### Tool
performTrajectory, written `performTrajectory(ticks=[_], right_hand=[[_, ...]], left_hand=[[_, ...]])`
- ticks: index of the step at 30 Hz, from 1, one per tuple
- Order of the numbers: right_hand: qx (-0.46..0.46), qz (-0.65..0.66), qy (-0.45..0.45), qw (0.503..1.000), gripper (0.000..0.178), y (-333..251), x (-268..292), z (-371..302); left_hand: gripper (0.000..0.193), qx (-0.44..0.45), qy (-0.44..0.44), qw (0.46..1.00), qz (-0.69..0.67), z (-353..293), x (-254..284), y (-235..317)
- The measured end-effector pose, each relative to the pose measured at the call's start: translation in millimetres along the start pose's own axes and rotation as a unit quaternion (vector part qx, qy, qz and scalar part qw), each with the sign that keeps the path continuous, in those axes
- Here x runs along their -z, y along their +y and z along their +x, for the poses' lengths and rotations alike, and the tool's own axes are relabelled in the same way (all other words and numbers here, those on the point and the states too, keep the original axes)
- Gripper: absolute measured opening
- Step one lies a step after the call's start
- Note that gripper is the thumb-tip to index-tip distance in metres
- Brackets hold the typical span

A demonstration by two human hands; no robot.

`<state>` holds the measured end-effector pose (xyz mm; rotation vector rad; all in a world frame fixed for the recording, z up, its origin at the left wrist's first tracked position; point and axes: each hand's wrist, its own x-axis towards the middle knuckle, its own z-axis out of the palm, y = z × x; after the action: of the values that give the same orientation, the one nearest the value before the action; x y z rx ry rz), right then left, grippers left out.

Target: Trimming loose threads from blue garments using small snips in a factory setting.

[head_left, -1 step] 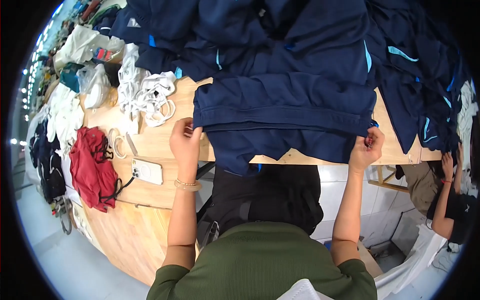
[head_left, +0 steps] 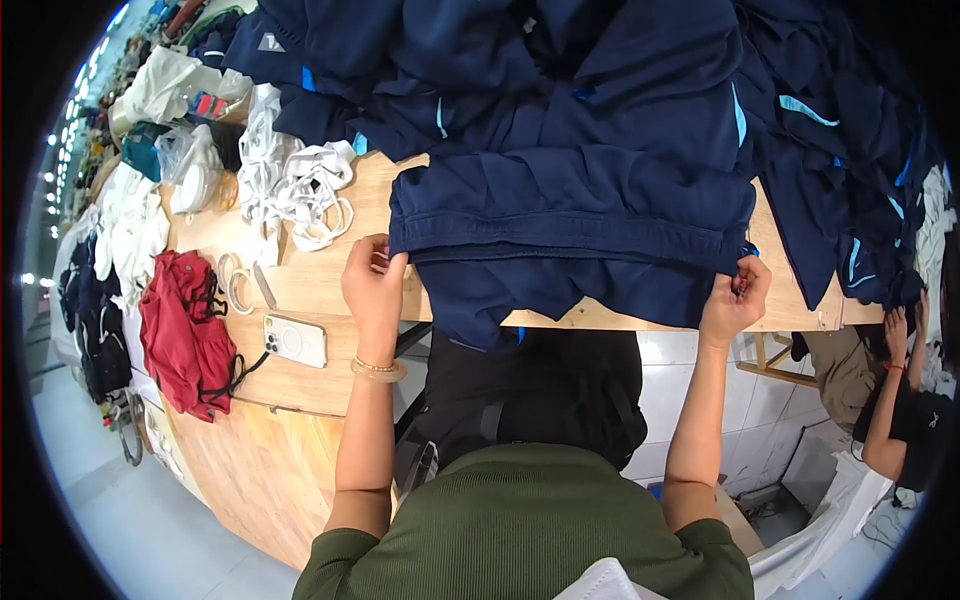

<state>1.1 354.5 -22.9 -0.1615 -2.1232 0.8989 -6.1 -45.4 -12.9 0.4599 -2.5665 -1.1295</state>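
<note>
Garment [head_left: 575,205] gripped by left fingers [head_left: 369,249], right fingers [head_left: 753,274] | navy pile [head_left: 640,100] just beyond | red cloth [head_left: 185,335], phone [head_left: 296,341] leftward

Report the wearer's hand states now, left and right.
Left hand: closed, pinching the navy garment at its left edge.
Right hand: closed, pinching the same garment at its right edge.

A navy-blue soft cloth garment [head_left: 580,190] lies lightly rumpled on the light wooden table [head_left: 375,200], its wide stitched band [head_left: 570,232] drawn nearly straight from side to side, its lower left part drooping over the near edge.
</note>
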Motion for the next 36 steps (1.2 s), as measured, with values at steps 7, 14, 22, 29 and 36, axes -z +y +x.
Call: performTrajectory(ticks=[7, 14, 22, 29, 36], right_hand=[[-0.119, -0.106, -0.149, 0.976, 0.023, -18, -4, 18], [-0.235, -0.044, -0.193, 0.952, 0.036, -85, 24, 19], [-0.379, 0.466, -0.435, 0.671, 0.027, -148, -22, -26], [-0.372, 0.512, -0.296, 0.715, 0.035, -175, -71, 16], [-0.028, 0.532, -0.246, 0.809, 0.044, -223, -44, 178]], left_hand=[[0.014, 0.027, -0.015, 0.998, -0.057, -12, 4, 10], [0.02, 0.012, -0.025, 0.997, -0.071, -35, -2, 49], [0.026, -0.035, -0.035, 0.998, -0.042, -48, -13, 87], [0.033, -0.204, -0.129, 0.962, -0.13, -62, -18, 106], [0.033, -0.054, -0.205, 0.956, -0.202, -8, -8, 65]])
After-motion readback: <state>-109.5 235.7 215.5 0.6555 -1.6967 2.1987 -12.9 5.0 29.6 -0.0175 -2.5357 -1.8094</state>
